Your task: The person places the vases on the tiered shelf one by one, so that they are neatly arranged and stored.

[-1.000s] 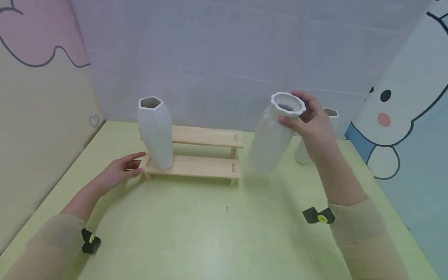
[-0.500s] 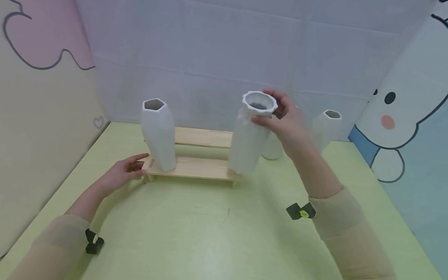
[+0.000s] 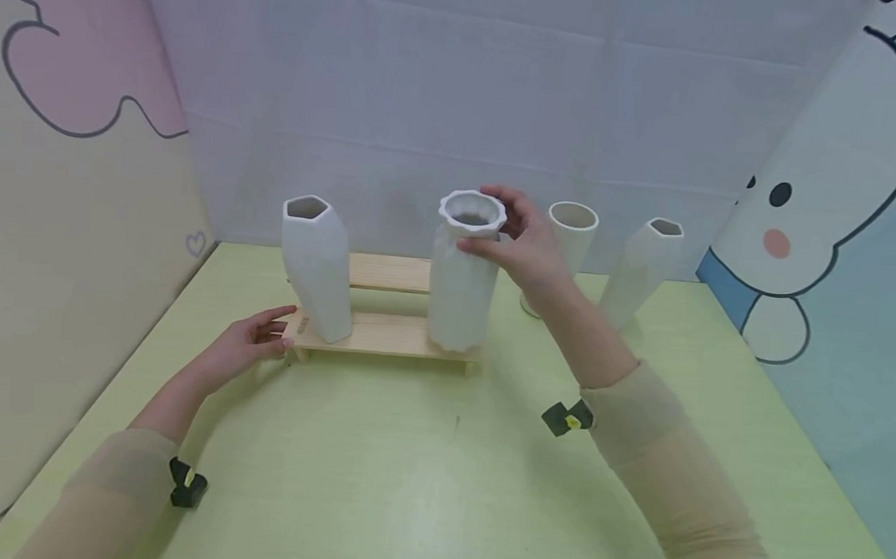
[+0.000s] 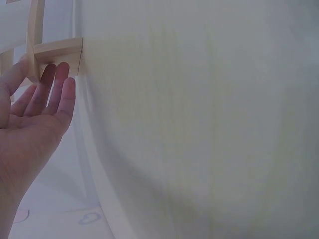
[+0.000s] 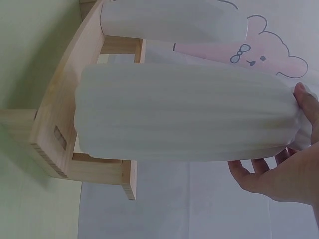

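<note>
My right hand (image 3: 520,241) holds a white ribbed vase (image 3: 462,297) by its neck, just under the scalloped rim. The vase stands nearly upright at the right end of the lower tier of a two-tier wooden rack (image 3: 389,334). In the right wrist view the base of the ribbed vase (image 5: 184,114) is right at the board. My left hand (image 3: 238,345) grips the left end of that lower tier, thumb and fingers around its leg (image 4: 57,50). Close by, a white faceted vase (image 3: 317,270) with a five-sided mouth stands on the tier's left part.
Behind my right arm, a white round-mouthed vase (image 3: 574,227) and another faceted vase (image 3: 639,267) stand on the pale green table (image 3: 394,477). The rack's rear tier (image 3: 388,273) is higher. A pale cloth wall (image 3: 426,103) closes off the back.
My right hand has carried the ribbed vase leftward from beside the rack to the lower tier's right end, straightening it. The round-mouthed vase has come into sight. My left hand has stayed put.
</note>
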A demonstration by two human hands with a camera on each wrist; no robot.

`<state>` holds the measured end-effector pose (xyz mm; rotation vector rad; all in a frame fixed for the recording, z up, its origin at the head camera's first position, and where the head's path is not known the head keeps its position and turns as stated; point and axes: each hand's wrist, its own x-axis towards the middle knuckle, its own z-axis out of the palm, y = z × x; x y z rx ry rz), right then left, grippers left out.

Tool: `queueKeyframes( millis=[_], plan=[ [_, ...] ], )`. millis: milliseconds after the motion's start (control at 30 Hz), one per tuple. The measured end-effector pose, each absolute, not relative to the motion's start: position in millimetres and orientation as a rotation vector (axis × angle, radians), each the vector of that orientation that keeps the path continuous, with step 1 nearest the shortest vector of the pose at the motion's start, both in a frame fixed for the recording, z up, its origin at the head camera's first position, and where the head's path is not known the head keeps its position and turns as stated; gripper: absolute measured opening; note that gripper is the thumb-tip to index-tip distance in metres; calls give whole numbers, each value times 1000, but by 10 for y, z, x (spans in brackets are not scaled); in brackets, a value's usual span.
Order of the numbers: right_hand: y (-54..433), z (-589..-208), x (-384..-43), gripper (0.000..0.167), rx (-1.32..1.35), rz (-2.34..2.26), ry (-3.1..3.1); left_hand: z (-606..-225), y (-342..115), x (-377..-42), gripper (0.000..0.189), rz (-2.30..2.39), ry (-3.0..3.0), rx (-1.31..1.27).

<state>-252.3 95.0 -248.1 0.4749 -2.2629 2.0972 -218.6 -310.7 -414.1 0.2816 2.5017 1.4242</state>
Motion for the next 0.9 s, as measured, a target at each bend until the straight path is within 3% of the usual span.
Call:
queueKeyframes(
  millis=[900],
  plan=[
    [667, -2659, -2559, 71, 531, 2012, -2352, -4086, -3089, -2163, 67, 1472, 2449, 243]
  ],
)
